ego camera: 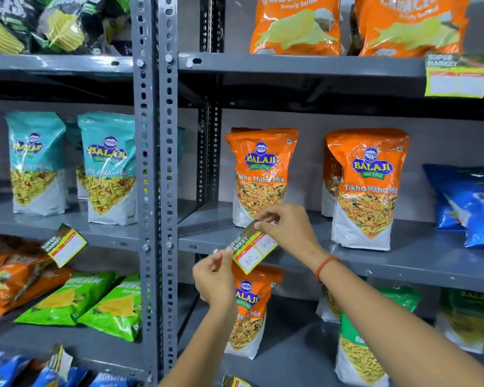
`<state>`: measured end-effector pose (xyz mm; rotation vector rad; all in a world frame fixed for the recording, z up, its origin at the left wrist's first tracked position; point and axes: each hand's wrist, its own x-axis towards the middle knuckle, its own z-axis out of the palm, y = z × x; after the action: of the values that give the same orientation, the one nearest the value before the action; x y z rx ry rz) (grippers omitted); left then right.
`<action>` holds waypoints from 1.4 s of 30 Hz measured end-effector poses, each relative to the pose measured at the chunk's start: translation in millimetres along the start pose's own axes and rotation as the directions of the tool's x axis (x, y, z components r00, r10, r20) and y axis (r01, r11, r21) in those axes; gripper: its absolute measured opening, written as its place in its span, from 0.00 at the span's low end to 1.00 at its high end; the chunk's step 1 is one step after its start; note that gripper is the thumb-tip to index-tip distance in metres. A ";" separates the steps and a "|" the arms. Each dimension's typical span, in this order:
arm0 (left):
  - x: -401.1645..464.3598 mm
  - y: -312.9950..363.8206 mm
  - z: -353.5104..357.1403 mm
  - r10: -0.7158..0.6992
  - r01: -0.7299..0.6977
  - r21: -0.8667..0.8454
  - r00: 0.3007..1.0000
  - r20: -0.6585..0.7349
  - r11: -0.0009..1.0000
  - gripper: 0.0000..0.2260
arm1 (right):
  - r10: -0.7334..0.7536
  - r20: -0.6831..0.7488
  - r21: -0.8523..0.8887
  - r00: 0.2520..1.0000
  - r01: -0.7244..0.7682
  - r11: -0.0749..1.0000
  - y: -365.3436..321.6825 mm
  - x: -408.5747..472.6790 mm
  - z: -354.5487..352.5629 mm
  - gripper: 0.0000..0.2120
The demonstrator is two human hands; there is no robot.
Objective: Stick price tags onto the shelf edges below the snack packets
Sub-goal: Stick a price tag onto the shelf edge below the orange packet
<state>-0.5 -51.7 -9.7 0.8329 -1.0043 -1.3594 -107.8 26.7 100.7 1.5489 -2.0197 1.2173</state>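
Note:
A yellow and green price tag (252, 248) with handwritten "80" and "40" is held tilted against the grey shelf edge (375, 263), below an orange Tikha Mitha Mix packet (260, 174). My right hand (284, 227) pinches the tag's top corner. My left hand (215, 275) pinches its lower left corner. A second orange packet (366, 185) stands further right on the same shelf.
Grey slotted uprights (155, 191) split the shelving. One tag (66, 244) hangs on the left shelf edge, another tag (456, 76) on the upper right edge. Teal packets (109, 169), blue packets (470, 205) and green packets (95, 303) fill nearby shelves.

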 end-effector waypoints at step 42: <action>30.4 1.5 -14.1 0.476 -0.452 0.584 0.870 0.125 0.674 0.08 | 0.069 -0.313 -0.248 0.947 -0.152 0.957 38.6 -65.1 38.0 0.03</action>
<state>11.5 -83.0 -10.8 0.9651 -1.5349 -0.5663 -110.0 40.3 17.1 1.0639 -1.9906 1.0870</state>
